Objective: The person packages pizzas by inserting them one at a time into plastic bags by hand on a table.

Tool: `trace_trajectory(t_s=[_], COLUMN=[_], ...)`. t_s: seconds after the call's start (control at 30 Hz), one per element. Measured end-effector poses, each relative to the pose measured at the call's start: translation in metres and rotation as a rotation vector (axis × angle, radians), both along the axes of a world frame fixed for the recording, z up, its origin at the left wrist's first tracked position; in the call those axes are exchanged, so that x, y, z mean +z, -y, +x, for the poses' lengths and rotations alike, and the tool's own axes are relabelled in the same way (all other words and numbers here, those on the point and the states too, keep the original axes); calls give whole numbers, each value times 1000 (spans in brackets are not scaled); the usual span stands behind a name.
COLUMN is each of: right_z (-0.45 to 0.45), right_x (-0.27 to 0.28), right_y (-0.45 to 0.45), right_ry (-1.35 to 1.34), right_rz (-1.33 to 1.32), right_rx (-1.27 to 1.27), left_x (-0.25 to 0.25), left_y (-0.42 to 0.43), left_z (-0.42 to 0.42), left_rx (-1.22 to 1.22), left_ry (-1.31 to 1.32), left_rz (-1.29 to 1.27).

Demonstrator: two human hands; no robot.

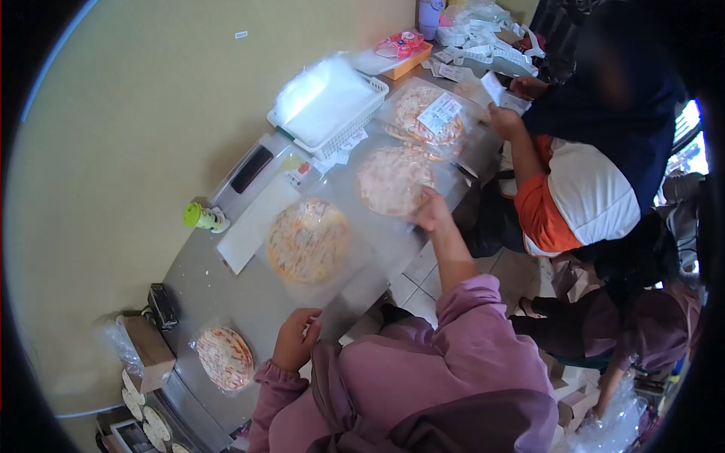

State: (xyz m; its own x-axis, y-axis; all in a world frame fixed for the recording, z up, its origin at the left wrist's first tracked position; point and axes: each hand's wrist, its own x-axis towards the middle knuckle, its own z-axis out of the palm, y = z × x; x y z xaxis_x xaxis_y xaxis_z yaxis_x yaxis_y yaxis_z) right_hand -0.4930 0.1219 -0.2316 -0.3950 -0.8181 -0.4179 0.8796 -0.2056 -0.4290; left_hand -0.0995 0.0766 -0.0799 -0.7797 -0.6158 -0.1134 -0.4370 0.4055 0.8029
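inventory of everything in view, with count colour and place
pizzas: at least four, pale with reddish patches, along table
printed label: one, white, on far pizza pack
table: one, grey, centre
basket: one, white, by wall, holding clear sheets
phone-like object: one, dark, left of basket
slab: one, white, below phone-like object
cup: one, green, by wall
tray: one, orange, far end
tumbler: one, purple, top
paper slips: several, white, top
box: one, brown, lower left
discs: several, off-white, bottom left
co-workers: at least two, right
left hand: one, bare, table's near edge
right hand: one, bare, at a pizza's edge
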Motion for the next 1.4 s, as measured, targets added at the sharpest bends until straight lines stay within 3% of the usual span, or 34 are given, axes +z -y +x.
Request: trace_trajectory(t_s=[0.03, 0.07, 0.13, 0.17, 0.2, 0.23, 0.3, 0.33, 0.4, 0.5, 0.6, 0.63, 0.67, 0.7, 0.8, 0.9, 1.03, 1.27, 1.33, 1.4], right_z=[3, -15, -33, -5, -19, -28, -1, 3, 3, 17, -8, -23, -73, 28, 224, 299, 242, 119, 105, 124], right_x=[34, 11, 1, 75, 60, 46, 101, 103, 108, 110, 45, 10, -80, -27, 3, 17, 42, 144, 161, 172], right_y=[-7, -12, -19, -4, -5, 2, 33, 54, 102, 191, 280, 300, 343, 351, 403, 409, 408, 356, 339, 321], right_ry=[-69, -48, -383, -496, -1180, -1457, -1648, -1667, -1863, -2003, -2328, -2140, -2427, -2423, -2319, -2227, -2219, -2181, -2164, -2153], right_rz=[176, 160, 462, 797, 821, 1018, 1116, 1086, 698, 555, 493, 428, 380, 161, -304, -538, -547, -307, -203, -152], right_rx=[-27, -9, -35, -282, -291, -263, -262, -242, -152, -25, 134, 118, 274, 283, 273, 273, 223, 163, 143, 122], left_x=[0, -1, 0, -2, -5, -7, -11, -13, -20, -21, -20, -24, -22, -23, -25, -16, -35, -50, -49, -38], left_y=[5, 9, 10, 10, 9, 8, 5, 3, -2, -8, -15, -20, -24, -24, -35, -48, -77, -101, -100, -97], left_z=[4, 7, 17, 22, 29, 35, 46, 49, 54, 57, 58, 62, 63, 65, 72, 74, 95, 114, 121, 134], left_rx=[51, 63, 209, 246, 307, 372, 450, 479, 533, 605, 697, 734, 766, 768, 824, 989, 1030, 1118, 1114, 1069], left_ry=[25, 29, 46, 52, 72, 89, 94, 98, 93, 95, 77, 70, 50, 112, 71, 49, 11, -160, -200, -238], left_rz=[35, 34, 106, 109, 141, 173, 206, 243, 255, 265, 333, 350, 341, 283, 115, 128, 95, 96, 56, 188])
